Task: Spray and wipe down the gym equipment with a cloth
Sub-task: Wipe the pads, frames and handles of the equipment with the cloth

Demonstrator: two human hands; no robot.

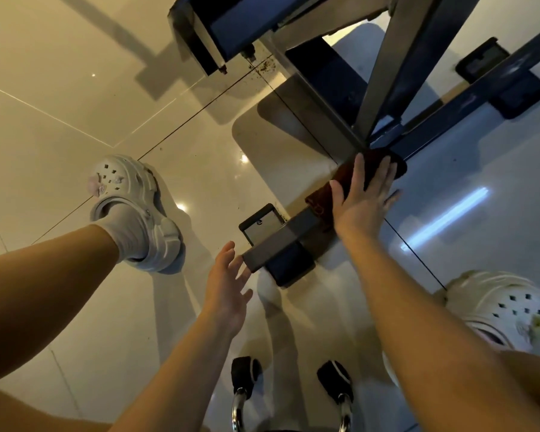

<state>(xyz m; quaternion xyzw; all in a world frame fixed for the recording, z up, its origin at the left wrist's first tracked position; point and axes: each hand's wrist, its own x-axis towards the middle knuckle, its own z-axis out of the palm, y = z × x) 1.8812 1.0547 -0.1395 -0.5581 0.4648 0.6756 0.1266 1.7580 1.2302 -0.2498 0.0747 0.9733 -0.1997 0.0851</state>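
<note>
I look down at the base of a dark blue gym machine frame (281,241) on a glossy tiled floor. A dark red cloth (325,194) lies over the low base bar where an upright post (384,82) meets it. My right hand (360,194) presses flat on the cloth with straight fingers. My left hand (228,291) hovers with spread, relaxed fingers just left of the bar's near end, holding nothing. No spray bottle is in view.
My feet in white clogs stand left (131,213) and right (499,310) of the frame. Two black padded handles (334,381) on chrome hooks hang at the bottom. A floor plate (502,76) and more frame members lie farther back. Dirt specks sit on the tiles (262,67).
</note>
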